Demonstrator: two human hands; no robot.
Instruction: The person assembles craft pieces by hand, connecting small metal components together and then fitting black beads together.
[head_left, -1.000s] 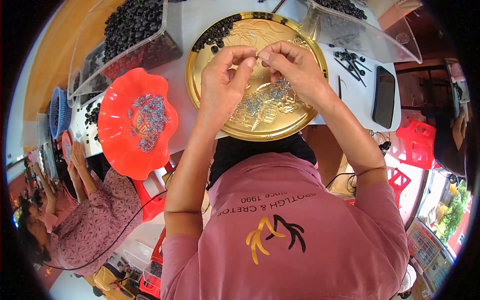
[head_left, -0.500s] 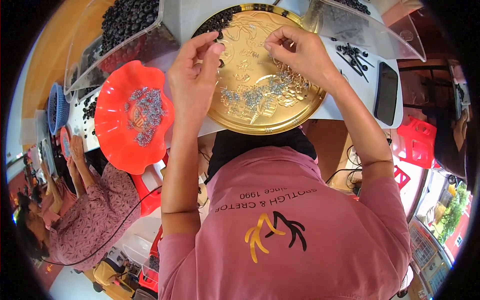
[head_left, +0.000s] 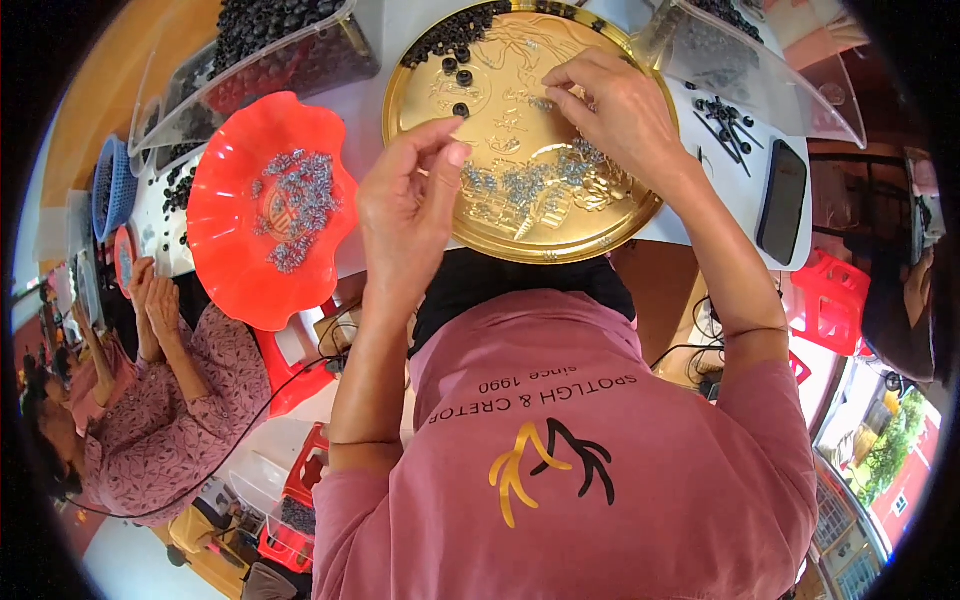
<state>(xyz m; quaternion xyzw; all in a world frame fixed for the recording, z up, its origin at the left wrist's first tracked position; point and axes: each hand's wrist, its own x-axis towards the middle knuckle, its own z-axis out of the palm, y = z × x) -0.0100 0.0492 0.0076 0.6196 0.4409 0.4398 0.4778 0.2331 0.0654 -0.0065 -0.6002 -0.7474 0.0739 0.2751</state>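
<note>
The left hand [head_left: 410,195] and the right hand [head_left: 618,110] are held over a round gold tray [head_left: 548,130]. The left thumb and index finger are kept slightly apart, a black ring-shaped part [head_left: 461,109] being seen just beyond them; the right fingertips are drawn close, and whether anything small is pinched there cannot be told. Small silver pieces [head_left: 525,185] are spread between the two wrists. Left of the left hand, a red scalloped bowl [head_left: 225,175] is seen; right of the right forearm, a dark phone [head_left: 782,205] is laid on the bench [head_left: 738,192].
</note>
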